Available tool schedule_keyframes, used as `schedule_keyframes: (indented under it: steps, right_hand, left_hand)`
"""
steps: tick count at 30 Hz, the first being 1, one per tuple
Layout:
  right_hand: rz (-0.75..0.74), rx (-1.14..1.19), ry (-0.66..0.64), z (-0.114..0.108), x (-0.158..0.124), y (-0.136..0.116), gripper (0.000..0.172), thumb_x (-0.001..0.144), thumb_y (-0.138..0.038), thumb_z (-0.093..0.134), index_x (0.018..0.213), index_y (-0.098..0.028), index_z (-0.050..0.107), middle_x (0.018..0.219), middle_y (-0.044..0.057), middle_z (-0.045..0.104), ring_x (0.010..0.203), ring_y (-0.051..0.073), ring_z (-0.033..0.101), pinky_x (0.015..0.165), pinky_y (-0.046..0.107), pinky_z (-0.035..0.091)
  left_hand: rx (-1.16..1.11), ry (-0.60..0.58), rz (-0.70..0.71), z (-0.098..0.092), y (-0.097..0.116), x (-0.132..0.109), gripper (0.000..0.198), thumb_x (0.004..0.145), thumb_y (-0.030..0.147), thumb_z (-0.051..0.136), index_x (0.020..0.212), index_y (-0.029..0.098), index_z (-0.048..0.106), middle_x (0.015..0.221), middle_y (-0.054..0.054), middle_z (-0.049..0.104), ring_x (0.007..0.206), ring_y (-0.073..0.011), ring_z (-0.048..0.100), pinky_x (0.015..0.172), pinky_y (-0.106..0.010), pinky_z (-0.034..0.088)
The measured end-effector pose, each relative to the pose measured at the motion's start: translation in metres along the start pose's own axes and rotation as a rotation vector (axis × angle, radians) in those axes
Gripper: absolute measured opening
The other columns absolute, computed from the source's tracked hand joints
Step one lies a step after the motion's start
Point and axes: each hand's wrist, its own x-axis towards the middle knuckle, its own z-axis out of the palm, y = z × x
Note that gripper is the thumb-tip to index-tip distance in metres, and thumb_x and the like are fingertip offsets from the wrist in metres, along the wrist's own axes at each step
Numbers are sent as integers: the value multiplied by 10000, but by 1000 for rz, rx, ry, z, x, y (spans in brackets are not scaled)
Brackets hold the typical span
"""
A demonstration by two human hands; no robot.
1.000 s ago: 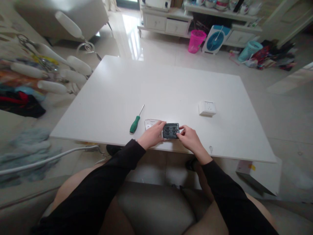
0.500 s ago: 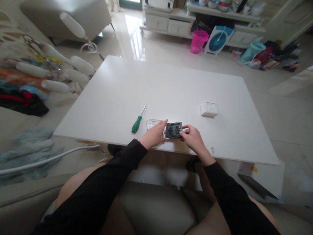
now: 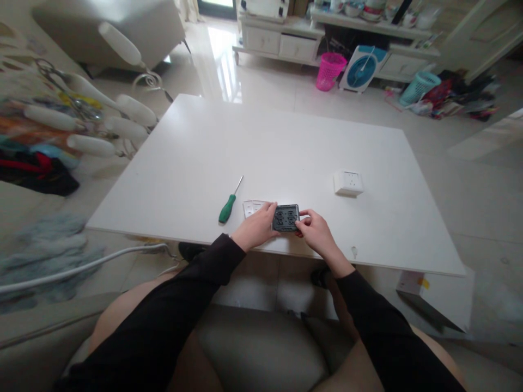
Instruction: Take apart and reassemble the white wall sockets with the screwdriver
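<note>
Seated at the white counter (image 3: 286,136), a person pinches a dark socket insert (image 3: 286,218) by its short ends between left hand (image 3: 255,228) and right hand (image 3: 316,234), its long axis lying crosswise near the front edge, a green screwdriver (image 3: 227,207) just left

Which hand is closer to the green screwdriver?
Left. The left hand sits just right of the green screwdriver; the right hand is farther off, beyond the dark socket part both hold.

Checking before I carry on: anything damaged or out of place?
Nothing looks broken. The dark socket body between the left hand and right hand has no white front; a white plate lies beside the screwdriver.
</note>
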Motion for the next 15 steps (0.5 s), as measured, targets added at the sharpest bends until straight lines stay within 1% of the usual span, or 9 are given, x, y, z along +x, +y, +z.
schedule_keyframes:
  steps: [3, 6, 8, 12, 15]
  right_hand:
    - [-56, -119, 27, -2, -1, -3, 166, 870, -236, 608, 1032, -209, 631, 673, -35, 668, 630, 165, 664, 644, 273, 486]
    - [-101, -279, 61, -5, -3, -9, 187, 858, -222, 650, 1036, -185, 696, 745, 2, 705, 697, 169, 659, 706, 285, 469]
    - [-110, -357, 59, -6, -5, -12, 224, 855, -206, 659, 1063, -167, 732, 793, 29, 727, 731, 176, 662, 739, 295, 465]
    - [-109, -420, 24, -8, -8, -16, 309, 853, -197, 660, 1142, -146, 755, 853, 62, 758, 781, 196, 681, 782, 309, 472]
    - [-100, -437, 23, -11, -7, -16, 331, 851, -215, 666, 1162, -144, 756, 874, 68, 769, 773, 198, 683, 784, 315, 485]
  left_hand:
    - [30, -11, -4, 0, 0, 0, 733, 798, 235, 786, 1445, 168, 447, 1495, -194, 502, 1323, -337, 606, 1072, -403, 508]
    - [34, -10, 0, 0, -1, 0, 735, 795, 238, 792, 1443, 175, 450, 1494, -187, 506, 1321, -334, 607, 1072, -399, 506]
    - [39, -12, 5, 0, -1, 1, 721, 802, 231, 785, 1440, 173, 454, 1497, -188, 506, 1315, -332, 611, 1074, -399, 506]
    - [43, -30, 0, -1, -1, 1, 690, 802, 242, 792, 1412, 157, 482, 1503, -198, 505, 1297, -345, 624, 1063, -410, 515]
    - [34, -24, -4, -1, -2, 1, 689, 795, 241, 796, 1410, 168, 494, 1498, -188, 516, 1286, -336, 635, 1052, -393, 519]
